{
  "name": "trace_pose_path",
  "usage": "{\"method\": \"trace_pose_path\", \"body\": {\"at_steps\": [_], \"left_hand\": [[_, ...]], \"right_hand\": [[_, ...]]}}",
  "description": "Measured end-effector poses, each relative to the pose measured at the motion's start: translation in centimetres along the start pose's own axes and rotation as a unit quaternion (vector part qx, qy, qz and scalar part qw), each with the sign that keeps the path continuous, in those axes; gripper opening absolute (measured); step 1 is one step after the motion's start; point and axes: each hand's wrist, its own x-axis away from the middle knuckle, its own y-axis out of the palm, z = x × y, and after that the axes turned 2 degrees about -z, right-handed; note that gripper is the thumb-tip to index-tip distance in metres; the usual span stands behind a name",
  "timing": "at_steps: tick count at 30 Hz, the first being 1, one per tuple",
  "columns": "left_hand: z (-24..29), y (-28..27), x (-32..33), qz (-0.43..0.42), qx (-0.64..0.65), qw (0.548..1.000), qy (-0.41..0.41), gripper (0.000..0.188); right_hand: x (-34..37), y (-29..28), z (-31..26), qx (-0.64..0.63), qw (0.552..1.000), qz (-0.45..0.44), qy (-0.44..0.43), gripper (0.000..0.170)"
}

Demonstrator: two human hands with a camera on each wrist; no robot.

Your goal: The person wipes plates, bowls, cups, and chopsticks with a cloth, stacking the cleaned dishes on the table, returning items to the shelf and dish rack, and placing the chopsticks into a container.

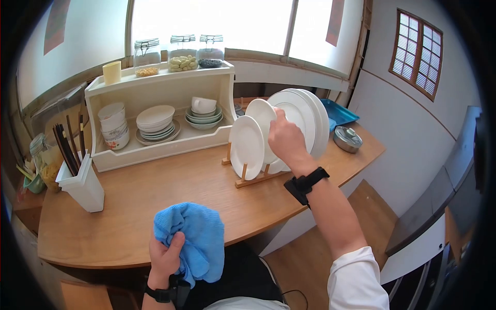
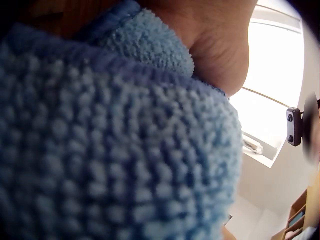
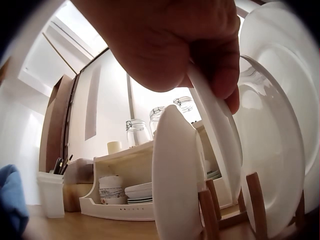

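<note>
In the head view my left hand (image 1: 165, 256) grips a bunched blue towel (image 1: 201, 235) in front of the table's near edge. The towel's fluffy weave fills most of the left wrist view. My right hand (image 1: 288, 137) pinches the top rim of a white plate (image 3: 216, 127), thumb on one side and fingers on the other. That plate stands on edge between the pegs of a wooden dish rack (image 1: 250, 180). A smaller white plate (image 1: 245, 147) leans to its left, and several larger white plates (image 1: 321, 121) stand to its right.
A cream shelf (image 1: 160, 155) behind the rack holds stacked bowls, small plates and a cup, with three glass jars (image 1: 182, 54) on top. White holders (image 1: 85, 188) with chopsticks stand at the left. A lidded metal pot (image 1: 347, 140) and blue tray (image 1: 338, 111) are at the right.
</note>
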Motion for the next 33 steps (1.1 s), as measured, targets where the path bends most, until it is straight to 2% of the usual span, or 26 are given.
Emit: {"method": "trace_pose_path", "body": {"at_steps": [3,8,15,20,30,32,33], "left_hand": [[-0.3,-0.2,0.2,0.004,-0.010,1.000,0.006,0.041],[0.2,0.3,0.2,0.021,-0.007,1.000,0.005,0.041],[-0.3,0.0,0.3,0.017,-0.012,1.000,0.015,0.040],[-0.7,-0.2,0.4,0.020,-0.024,0.999,0.020,0.039],[-0.3,0.1,0.4,0.021,-0.009,1.000,0.020,0.039],[-0.2,0.1,0.4,0.016,-0.008,1.000,0.012,0.038],[-0.3,0.1,0.5,0.024,-0.006,1.000,0.011,0.038]], "right_hand": [[0.5,1.1,0.7,-0.011,1.000,0.012,-0.014,0.034],[0.9,1.2,0.1,-0.006,0.999,-0.049,-0.006,0.036],[0.3,2.1,1.1,-0.028,0.997,-0.065,-0.016,0.032],[-0.2,2.0,1.0,-0.012,0.991,-0.136,0.004,0.030],[-0.6,1.2,0.5,-0.002,0.988,-0.154,-0.013,0.032],[-0.3,0.2,0.2,-0.010,0.997,-0.063,-0.041,0.041],[-0.7,-0.1,-0.1,-0.012,0.992,0.037,-0.119,0.044]]}}
